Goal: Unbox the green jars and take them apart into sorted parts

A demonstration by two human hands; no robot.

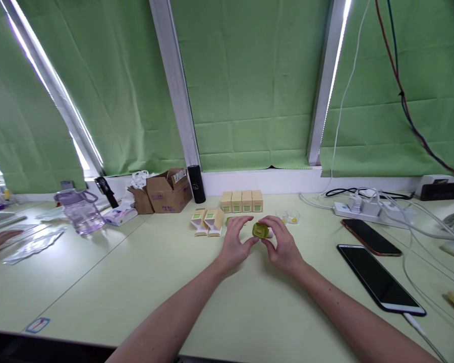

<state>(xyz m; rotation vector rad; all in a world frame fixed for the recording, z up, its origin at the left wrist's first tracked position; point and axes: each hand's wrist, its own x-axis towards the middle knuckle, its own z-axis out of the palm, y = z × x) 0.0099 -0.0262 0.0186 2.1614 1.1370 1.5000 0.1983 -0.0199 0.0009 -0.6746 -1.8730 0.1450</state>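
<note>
Presently, both hands are raised a little over the pale green surface (155,292), close together around a small olive-green container with rounded corners (261,230). The right hand (282,244) is curved and partly closed; its thumb and forefinger hold this container from below and from above. The left hand (234,239) makes a half-open curve, with its thumb tip at the lower left edge of the container and its forefinger near the upper left edge. How firmly the left fingers press, I cannot tell.

Taking the container as the centre of the clock, a row of four small tan cardboard boxes with green labels (246,202) stands at 11 o'clock. Two similar boxes with opened flaps (214,221) are between 9 and 10 o'clock, beside the left hand. At 2 o'clock there are small clear round cups with yellow inside (294,218). Two dark-screened smartphones (380,279) lie at 3 and nearly 4 o'clock, and a white power strip with plugs (380,214) is at 3 o'clock, behind them. At 10 o'clock stand an open brown cardboard carton (169,194) and a black cylinder (196,184). A transparent purple water bottle (81,212) is at 9 o'clock, and farther that way another person's hand (0,240) is visible.
</note>
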